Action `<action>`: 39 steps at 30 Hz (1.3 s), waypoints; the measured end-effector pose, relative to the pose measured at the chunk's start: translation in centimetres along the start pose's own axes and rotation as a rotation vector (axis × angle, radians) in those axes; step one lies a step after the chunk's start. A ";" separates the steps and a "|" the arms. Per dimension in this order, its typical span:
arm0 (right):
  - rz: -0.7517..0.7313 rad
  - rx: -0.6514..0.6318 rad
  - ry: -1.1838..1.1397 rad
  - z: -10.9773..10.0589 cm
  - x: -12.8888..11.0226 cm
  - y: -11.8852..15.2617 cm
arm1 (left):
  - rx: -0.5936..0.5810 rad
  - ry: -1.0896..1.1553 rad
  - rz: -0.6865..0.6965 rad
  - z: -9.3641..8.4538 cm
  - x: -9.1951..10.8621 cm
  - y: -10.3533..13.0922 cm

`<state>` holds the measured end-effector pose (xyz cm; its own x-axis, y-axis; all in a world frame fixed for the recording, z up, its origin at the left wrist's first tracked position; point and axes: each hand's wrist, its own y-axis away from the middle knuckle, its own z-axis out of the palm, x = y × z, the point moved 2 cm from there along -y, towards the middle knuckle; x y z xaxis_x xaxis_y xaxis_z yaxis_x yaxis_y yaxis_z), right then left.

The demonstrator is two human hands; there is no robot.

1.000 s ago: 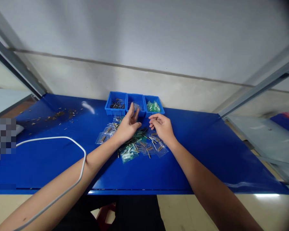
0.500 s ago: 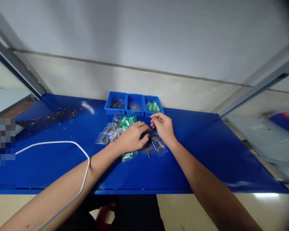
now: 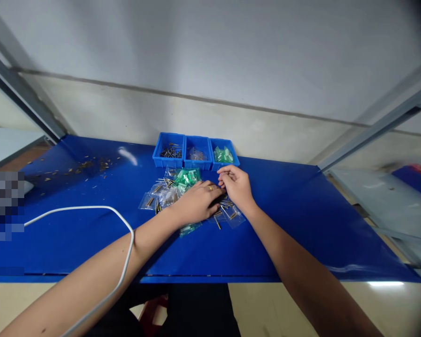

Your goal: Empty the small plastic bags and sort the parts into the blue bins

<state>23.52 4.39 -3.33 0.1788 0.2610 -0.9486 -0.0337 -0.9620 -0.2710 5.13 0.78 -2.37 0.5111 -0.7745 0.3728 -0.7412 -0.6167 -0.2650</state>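
- Head view, hands: the left hand (image 3: pixel 198 201) lay palm down over a mixed pile on the blue tabletop (image 3: pixel 287 234), its fingers bent; the palm hid whatever it might have held. The right hand (image 3: pixel 237 186) was half curled beside it, thumb near the forefinger; any small item pinched there could not be made out.
- Head view, pile: clear packets (image 3: pixel 147 201), green packets (image 3: pixel 187 177) and thin metal pins (image 3: pixel 218 224) spread under and around the left hand, in front of three blue bins (image 3: pixel 168 163).
- Head view, risks: a sideways sweep of the left hand could have scattered the pins, since several lay loose at the edge of the pile. Slick, overlapping packets might have slid together or been picked up two at a time. The white cable (image 3: pixel 87 207) crossed the left forearm and could have snagged on a longer reach.
- Head view, changes: a second earlier the left hand was raised, fingers spread in front of the middle bin; now it was down on the pile, closer to the right hand, and the green packets at the back showed more fully. The right hand had hardly moved.
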 end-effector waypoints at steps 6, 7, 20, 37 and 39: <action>-0.009 -0.011 -0.008 0.0 -0.2 0.1 | 0.054 -0.032 0.024 -0.2 -0.1 -0.1; -0.009 -0.010 -0.012 0.0 -0.2 0.1 | 0.062 -0.038 0.017 -0.3 -0.1 -0.1; -0.081 -0.079 -0.046 0.0 -1.6 0.1 | 0.497 0.526 -0.397 -1.6 -1.4 0.2; -0.038 -0.209 0.007 0.2 -1.3 0.5 | 0.566 0.832 -0.397 -1.6 -2.0 -0.1; -0.053 -0.215 0.035 0.2 -1.2 0.5 | 0.554 0.830 -0.399 -1.6 -2.0 0.0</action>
<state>23.05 3.58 -2.38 0.2091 0.3124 -0.9267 0.1865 -0.9430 -0.2758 3.41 2.60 -1.65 0.0627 -0.2946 0.9536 -0.1788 -0.9433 -0.2796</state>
